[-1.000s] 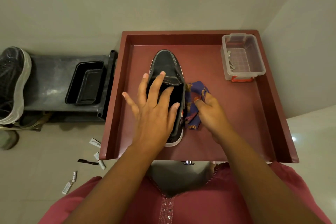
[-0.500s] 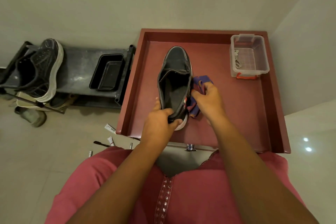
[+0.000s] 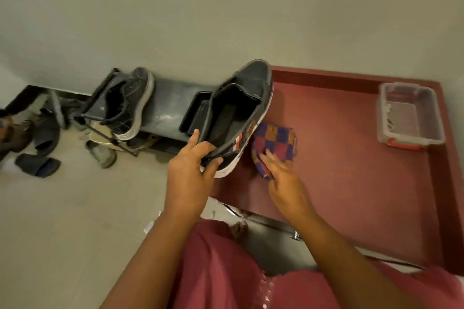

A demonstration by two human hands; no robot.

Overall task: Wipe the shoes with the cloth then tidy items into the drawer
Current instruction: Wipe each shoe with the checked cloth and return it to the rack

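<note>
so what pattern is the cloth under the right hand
The cloth is checkered blue, maroon and orange, seen in the head view.

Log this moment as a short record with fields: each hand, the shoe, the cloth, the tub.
left hand: grips the heel of the black shoe, lifted and tilted
right hand: fingers rest on the checked cloth
cloth: lies on the red tray, beside the shoe
clear tub: far right corner of the tray
second shoe: on the grey rack

Cloth point(image 3: 274, 144) right of shoe point(image 3: 238, 113)
</note>
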